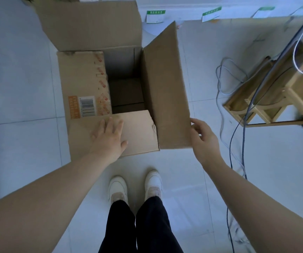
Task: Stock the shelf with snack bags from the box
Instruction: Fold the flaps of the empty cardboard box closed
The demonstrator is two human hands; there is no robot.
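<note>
A brown cardboard box stands on the floor in front of me with its flaps up. Its inside looks dark and bare; no snack bags show in it. My left hand lies flat, fingers spread, on the near flap. My right hand has its fingers at the lower corner of the tall right flap, touching its edge. The far flap leans back. The shelf is out of sight.
A wooden stool lies on its side at the right, with grey and white cables running across the floor beside it. Price tags hang along the top edge. My two white shoes stand just behind the box.
</note>
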